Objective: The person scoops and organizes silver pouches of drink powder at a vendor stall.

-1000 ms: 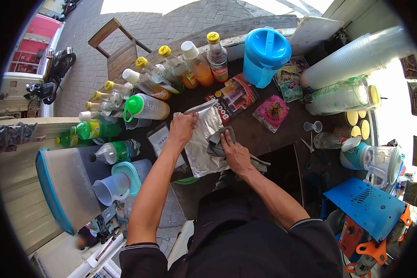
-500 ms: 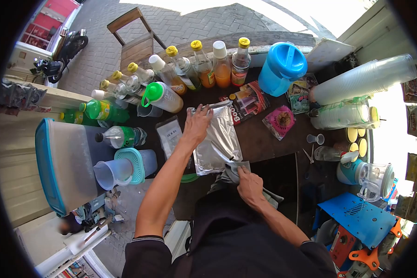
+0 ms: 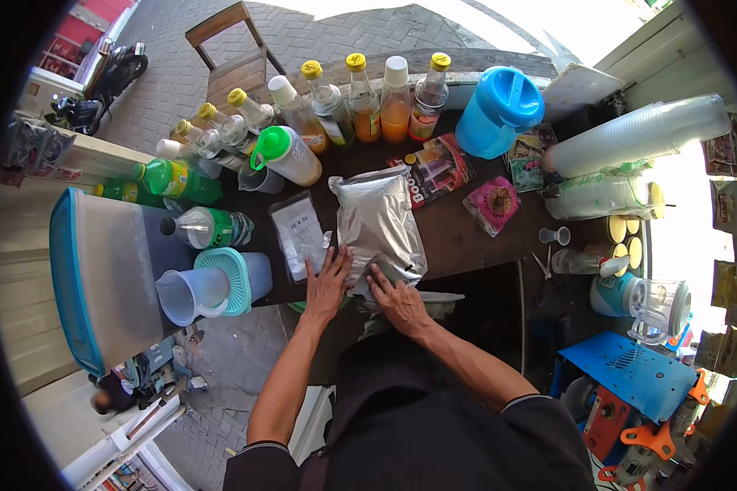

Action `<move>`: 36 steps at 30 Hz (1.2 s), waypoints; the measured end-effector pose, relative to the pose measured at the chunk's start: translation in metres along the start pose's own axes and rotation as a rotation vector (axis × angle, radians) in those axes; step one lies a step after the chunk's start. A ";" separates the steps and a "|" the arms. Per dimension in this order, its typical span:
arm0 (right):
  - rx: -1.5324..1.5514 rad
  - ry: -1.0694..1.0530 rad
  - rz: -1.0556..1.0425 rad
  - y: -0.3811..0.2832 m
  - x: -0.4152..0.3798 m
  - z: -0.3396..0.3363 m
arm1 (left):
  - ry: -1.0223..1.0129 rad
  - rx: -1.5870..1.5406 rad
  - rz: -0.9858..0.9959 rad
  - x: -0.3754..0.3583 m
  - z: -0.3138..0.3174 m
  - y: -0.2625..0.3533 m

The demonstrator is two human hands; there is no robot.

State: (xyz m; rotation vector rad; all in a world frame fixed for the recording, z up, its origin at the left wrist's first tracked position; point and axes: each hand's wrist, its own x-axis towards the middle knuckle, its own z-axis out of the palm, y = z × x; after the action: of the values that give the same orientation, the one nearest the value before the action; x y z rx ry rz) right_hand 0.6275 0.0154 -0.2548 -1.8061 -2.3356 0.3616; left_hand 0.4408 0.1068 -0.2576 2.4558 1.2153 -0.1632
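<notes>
On the tabletop (image 3: 467, 250), by its near edge, lies the silver pouch (image 3: 377, 213); strong pulling could drop it. Your left hand (image 3: 326, 290) has open fingers; I cannot tell if your right hand (image 3: 399, 304) grips the cloth (image 3: 436, 308), which might drag it.

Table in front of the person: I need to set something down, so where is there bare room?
The widest bare patch of table lies between the silver pouch, the pink packet and the near edge. The far side is crowded with bottles and the blue pitcher, the right with stacked cups.
</notes>
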 end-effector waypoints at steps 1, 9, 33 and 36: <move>-0.001 -0.010 0.011 0.012 -0.012 -0.004 | 0.009 -0.001 0.006 0.000 0.003 -0.003; -0.019 -0.070 0.424 0.094 -0.072 -0.064 | 0.076 0.111 -0.011 0.003 -0.005 0.017; 0.395 0.689 0.671 0.079 -0.124 -0.049 | 0.781 0.047 0.072 0.015 -0.098 0.076; 0.421 0.676 0.716 0.085 -0.127 -0.052 | 0.851 0.121 0.030 0.047 -0.158 0.073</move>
State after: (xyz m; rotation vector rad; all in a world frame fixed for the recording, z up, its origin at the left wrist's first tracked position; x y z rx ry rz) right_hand 0.7524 -0.0825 -0.2277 -2.0443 -1.0484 0.2393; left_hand 0.5159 0.1645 -0.1047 2.7253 1.4918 0.9293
